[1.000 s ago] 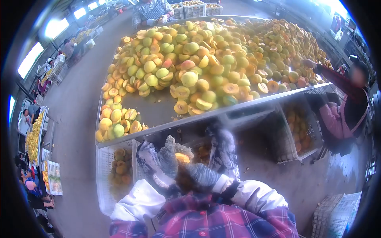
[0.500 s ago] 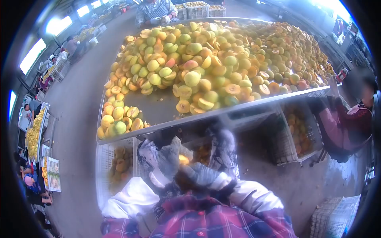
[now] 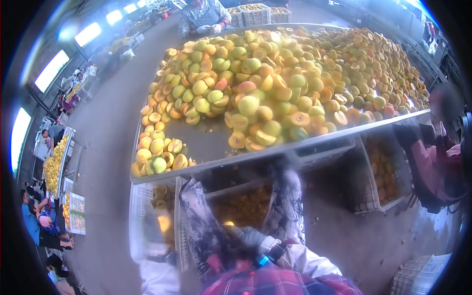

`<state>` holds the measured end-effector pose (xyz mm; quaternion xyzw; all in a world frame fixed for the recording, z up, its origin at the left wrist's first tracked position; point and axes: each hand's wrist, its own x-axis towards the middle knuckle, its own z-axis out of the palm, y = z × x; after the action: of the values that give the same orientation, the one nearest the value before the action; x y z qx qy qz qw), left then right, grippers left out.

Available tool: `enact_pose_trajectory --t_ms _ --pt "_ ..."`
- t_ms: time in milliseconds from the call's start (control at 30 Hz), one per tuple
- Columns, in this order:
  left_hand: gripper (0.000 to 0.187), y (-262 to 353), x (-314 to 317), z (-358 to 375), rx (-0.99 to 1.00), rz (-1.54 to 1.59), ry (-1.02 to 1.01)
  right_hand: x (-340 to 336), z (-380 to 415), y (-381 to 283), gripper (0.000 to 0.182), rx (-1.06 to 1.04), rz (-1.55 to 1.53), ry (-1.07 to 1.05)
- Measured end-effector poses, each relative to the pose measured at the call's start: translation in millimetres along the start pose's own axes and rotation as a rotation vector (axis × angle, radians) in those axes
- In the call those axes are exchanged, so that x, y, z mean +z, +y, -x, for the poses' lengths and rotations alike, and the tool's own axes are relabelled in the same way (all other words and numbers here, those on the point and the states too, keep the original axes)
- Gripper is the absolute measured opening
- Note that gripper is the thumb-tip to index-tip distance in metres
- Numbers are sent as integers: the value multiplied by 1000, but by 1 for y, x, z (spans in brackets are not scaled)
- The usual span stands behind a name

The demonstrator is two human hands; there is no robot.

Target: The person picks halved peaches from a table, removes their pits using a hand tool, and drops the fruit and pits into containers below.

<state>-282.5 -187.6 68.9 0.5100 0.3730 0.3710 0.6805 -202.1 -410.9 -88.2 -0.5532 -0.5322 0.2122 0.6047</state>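
My left hand point(image 3: 153, 242), smeared by motion, is over the white crate point(image 3: 137, 209) at lower left. A blurred orange apricot piece point(image 3: 163, 223) shows just beyond it, above the crate's contents. My right hand point(image 3: 250, 237), in a grey glove, is curled low between my knees. A bit of orange apricot point(image 3: 228, 223) shows at its fingertips, the rest hidden by the fingers. A small bright blue item point(image 3: 264, 259) sits by my right wrist. Ahead, a heap of whole and halved apricots point(image 3: 250, 105) lies on the metal-edged table point(image 3: 191, 142).
Under the table, a crate point(image 3: 241, 201) of apricot pieces stands between my legs and another crate point(image 3: 381, 172) to the right. A person point(image 3: 437, 157) sits at right; another person point(image 3: 204, 19) works across the table. Stacked crates point(image 3: 420, 275) stand at lower right.
My hands were together around an orange apricot piece between my knees. My left hand has moved left over the crate; my right hand stays low in the middle. The view has shifted slightly.
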Motion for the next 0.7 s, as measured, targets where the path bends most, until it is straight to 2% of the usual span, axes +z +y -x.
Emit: enact_pose_trajectory --t_ms 67,100,133,167,200,233,267,300,333,367,400,433,500,567,600,633,667,700 --pt "43 16 0 -26 346 -505 18 -13 -7 -1 59 1195 -598 -211" --pt "35 23 1 -39 517 -761 30 -24 -30 -36 65 1211 -502 -248" --pt "29 27 1 -47 675 -1023 40 11 0 17 64 920 -363 -175" --pt "24 27 4 -52 831 -1284 47 -8 -13 -3 62 967 -366 -265" --pt "29 9 36 -72 829 -1474 -11 -30 -29 -22 60 1005 -360 -354" --pt "34 1 69 -92 666 -1271 -193 -15 -17 0 60 1000 -360 -346" --pt "38 0 124 -85 546 -1213 -229 15 5 36 58 933 -322 -222" --pt "44 -24 151 -112 762 -1102 -442 19 3 40 57 869 -282 -98" --pt "49 -44 173 -131 743 -1191 -579 15 4 47 57 868 -282 -88" --pt "54 -54 197 -136 718 -1278 -714 -11 -16 18 54 1050 -373 -158" --pt "54 -71 204 -143 722 -1273 -718 -28 -27 4 52 1230 -464 -232" --pt "55 -90 210 -152 707 -1371 -751 35 35 105 48 742 -364 -132" --pt "56 -98 218 -154 698 -1463 -780 30 28 103 46 763 -353 -127" --pt "49 -99 219 -150 490 -1288 -784 13 14 73 44 783 -341 -123" --pt "49 -101 212 -148 498 -1281 -784 -14 -10 23 41 881 -377 -77" --pt "45 -102 201 -148 412 -1138 -694 -32 -27 -4 39 977 -414 -28" --pt "40 -103 193 -147 322 -998 -608 -39 -31 -5 39 976 -412 -22" --pt "36 -67 193 -118 447 -969 -546 -45 -26 -3 38 869 -293 1"
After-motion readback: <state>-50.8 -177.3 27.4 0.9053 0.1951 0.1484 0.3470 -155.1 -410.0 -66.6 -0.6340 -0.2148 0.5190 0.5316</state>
